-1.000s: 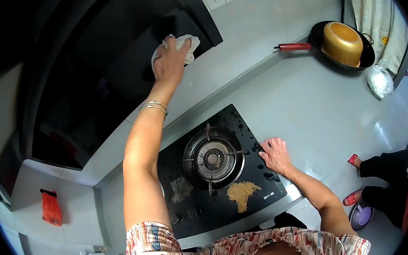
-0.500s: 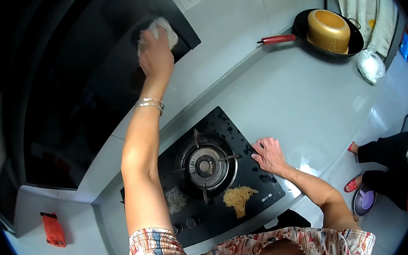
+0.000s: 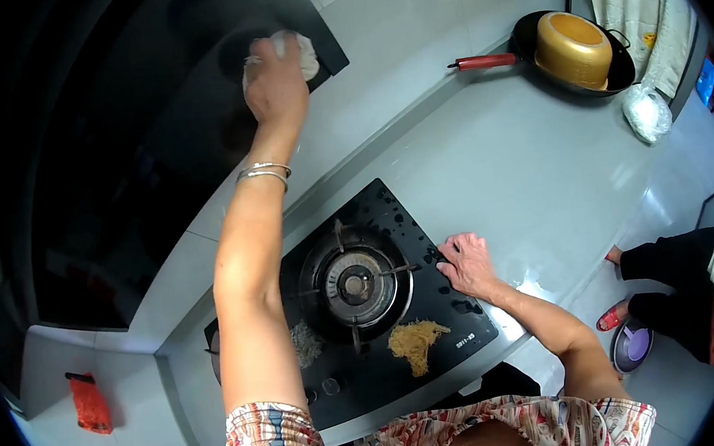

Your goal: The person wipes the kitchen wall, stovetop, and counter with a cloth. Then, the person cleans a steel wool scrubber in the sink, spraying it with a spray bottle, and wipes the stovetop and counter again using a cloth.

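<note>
My left hand [image 3: 277,88], with bangles on the wrist, is closed over a whitish cloth [image 3: 309,57]. It presses the cloth against the glossy black panel [image 3: 144,177] above the stove, near the panel's right corner. My right hand [image 3: 469,266] rests, fingers bent and holding nothing, at the right edge of the black gas hob [image 3: 395,388], which has water drops there. Between my arms sits the round burner [image 3: 353,285] with its pan supports. A tangled yellow scouring pad [image 3: 417,346] and a grey wire scourer [image 3: 305,344] lie on the hob's near side.
A black wok [image 3: 527,35] with a red handle holds a golden pot [image 3: 574,51] at the back right. Beside it lies a white plastic bag [image 3: 647,113]. A red packet [image 3: 90,405] is at left. Another person's legs [image 3: 671,265] and a basin [image 3: 633,346] are at right.
My left hand and the cloth have shifted slightly to the right on the black panel. My right hand stays on the hob's edge. The view has tilted a little.
</note>
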The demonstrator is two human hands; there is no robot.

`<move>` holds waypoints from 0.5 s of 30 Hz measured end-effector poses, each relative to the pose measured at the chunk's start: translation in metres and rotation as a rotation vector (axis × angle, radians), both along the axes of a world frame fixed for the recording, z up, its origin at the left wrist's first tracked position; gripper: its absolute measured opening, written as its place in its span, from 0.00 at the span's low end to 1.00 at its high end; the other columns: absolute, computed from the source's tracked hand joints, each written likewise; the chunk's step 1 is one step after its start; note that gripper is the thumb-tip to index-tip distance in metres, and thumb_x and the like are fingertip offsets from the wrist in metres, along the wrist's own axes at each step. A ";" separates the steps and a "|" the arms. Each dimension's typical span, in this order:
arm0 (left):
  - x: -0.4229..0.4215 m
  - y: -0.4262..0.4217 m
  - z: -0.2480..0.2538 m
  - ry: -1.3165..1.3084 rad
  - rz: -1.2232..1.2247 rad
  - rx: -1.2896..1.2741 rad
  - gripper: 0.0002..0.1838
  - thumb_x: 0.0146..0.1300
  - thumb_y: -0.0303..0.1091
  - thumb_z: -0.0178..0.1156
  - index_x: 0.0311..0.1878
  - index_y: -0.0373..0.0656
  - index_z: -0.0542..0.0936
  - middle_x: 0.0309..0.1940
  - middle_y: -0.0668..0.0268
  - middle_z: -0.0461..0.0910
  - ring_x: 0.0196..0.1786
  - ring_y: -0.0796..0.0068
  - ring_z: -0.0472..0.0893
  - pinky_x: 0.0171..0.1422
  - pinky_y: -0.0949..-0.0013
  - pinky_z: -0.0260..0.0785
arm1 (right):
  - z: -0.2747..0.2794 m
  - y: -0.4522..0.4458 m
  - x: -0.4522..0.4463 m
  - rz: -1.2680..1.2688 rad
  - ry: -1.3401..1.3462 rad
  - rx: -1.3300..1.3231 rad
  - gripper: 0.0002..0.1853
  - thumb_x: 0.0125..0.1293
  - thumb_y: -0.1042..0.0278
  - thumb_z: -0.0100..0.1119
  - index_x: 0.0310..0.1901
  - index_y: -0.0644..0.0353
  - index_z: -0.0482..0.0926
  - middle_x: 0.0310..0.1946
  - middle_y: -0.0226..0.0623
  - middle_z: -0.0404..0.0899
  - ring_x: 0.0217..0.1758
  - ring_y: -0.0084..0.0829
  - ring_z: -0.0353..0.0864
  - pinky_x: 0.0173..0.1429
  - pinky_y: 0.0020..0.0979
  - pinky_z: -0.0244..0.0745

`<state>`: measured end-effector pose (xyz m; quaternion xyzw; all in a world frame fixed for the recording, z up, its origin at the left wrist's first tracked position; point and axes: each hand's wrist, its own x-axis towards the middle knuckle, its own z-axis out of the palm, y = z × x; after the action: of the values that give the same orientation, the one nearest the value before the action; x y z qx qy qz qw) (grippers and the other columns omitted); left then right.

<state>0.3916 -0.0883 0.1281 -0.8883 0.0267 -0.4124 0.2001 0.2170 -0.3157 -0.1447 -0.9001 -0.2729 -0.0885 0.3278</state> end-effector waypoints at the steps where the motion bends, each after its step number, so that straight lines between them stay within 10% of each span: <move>1: -0.003 0.004 -0.010 0.000 -0.077 0.025 0.29 0.50 0.24 0.57 0.58 0.55 0.67 0.51 0.55 0.60 0.41 0.51 0.75 0.34 0.61 0.75 | 0.000 0.000 -0.003 -0.005 0.010 0.001 0.16 0.54 0.61 0.58 0.43 0.57 0.76 0.41 0.36 0.67 0.48 0.37 0.63 0.46 0.36 0.57; 7: -0.040 0.021 -0.062 0.368 -0.011 0.335 0.23 0.51 0.25 0.54 0.51 0.59 0.72 0.53 0.58 0.61 0.44 0.53 0.73 0.31 0.61 0.76 | 0.000 0.000 -0.003 0.011 -0.014 0.020 0.16 0.54 0.62 0.58 0.43 0.57 0.76 0.41 0.36 0.68 0.48 0.38 0.63 0.48 0.37 0.57; 15: -0.058 0.057 0.024 0.098 -0.218 0.312 0.16 0.52 0.28 0.54 0.42 0.60 0.78 0.57 0.72 0.64 0.55 0.57 0.66 0.47 0.53 0.68 | 0.004 0.004 -0.002 -0.006 0.018 -0.004 0.16 0.54 0.62 0.57 0.44 0.57 0.76 0.41 0.36 0.68 0.48 0.38 0.63 0.50 0.37 0.57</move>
<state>0.3339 -0.0318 0.1525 -0.8573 0.1959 -0.3788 0.2882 0.2146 -0.3115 -0.1403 -0.9024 -0.2673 -0.0811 0.3282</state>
